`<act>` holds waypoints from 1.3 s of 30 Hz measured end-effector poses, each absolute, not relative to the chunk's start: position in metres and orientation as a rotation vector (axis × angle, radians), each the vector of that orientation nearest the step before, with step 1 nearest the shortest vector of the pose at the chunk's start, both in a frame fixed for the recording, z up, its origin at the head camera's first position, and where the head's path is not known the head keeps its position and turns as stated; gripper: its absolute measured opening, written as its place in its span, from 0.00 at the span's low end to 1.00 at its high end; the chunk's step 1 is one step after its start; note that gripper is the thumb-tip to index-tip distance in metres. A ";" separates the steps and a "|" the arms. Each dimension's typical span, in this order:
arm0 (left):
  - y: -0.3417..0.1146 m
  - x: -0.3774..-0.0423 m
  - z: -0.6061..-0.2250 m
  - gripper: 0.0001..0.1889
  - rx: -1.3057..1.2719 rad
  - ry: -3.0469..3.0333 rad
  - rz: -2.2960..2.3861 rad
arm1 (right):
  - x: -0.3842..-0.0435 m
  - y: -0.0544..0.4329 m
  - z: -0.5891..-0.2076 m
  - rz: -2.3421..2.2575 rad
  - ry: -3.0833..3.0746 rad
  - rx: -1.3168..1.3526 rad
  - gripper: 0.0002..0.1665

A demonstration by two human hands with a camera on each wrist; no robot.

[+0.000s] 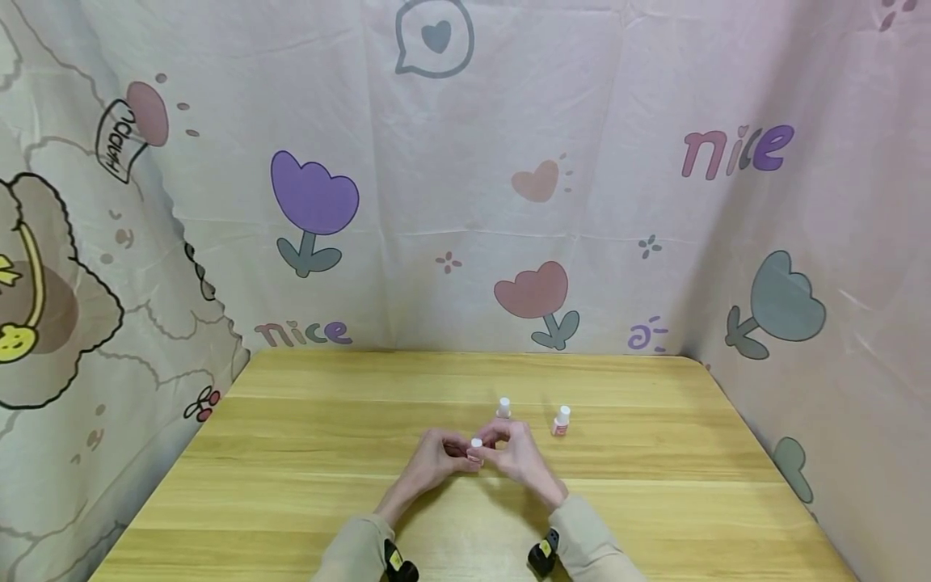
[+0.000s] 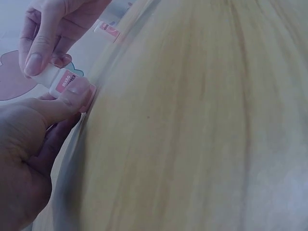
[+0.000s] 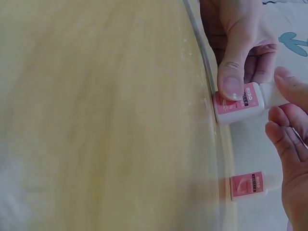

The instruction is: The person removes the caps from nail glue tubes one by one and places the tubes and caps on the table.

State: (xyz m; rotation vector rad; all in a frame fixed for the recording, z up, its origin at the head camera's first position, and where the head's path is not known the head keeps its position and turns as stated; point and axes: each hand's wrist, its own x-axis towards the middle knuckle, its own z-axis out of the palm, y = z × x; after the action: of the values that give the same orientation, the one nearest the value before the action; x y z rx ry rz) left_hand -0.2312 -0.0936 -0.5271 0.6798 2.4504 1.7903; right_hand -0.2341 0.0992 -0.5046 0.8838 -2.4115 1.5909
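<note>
A small white glue bottle (image 1: pixel 476 444) with a pink label stands on the table between both hands. My left hand (image 1: pixel 434 462) grips its body, thumb pressed across the label, as the right wrist view shows on the bottle (image 3: pixel 255 98). The fingers and thumb of my right hand (image 1: pixel 518 453) pinch the white cap (image 2: pixel 44 77). Whether the cap is loose or tight cannot be told. Just beyond the right hand stands a second bottle (image 1: pixel 504 406), its lower part hidden by that hand. A third bottle (image 1: pixel 561 421) is upright farther right.
The wooden table (image 1: pixel 291 485) reaches back to a printed cloth (image 1: pixel 436 202) that hangs behind it and along both sides. A black wrist camera (image 1: pixel 399 561) is on the left sleeve and another black camera (image 1: pixel 543 554) on the right.
</note>
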 end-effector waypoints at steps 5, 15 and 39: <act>-0.093 -0.231 -0.527 0.08 0.684 2.455 1.797 | -0.234 0.100 -0.502 1.595 -2.464 0.860 0.08; -0.094 -0.232 -0.529 0.08 0.678 2.493 1.755 | -0.236 0.099 -0.505 1.590 -2.462 0.859 0.08; -0.098 -0.232 -0.525 0.06 0.695 2.538 1.710 | -0.236 0.099 -0.499 1.555 -2.516 0.833 0.09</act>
State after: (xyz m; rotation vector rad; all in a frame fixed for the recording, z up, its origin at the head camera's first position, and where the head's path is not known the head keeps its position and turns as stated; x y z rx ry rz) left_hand -0.2319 -0.0981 -0.5249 0.6952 2.5384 1.7099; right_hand -0.2363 0.0990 -0.4989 0.8328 -2.5164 1.5550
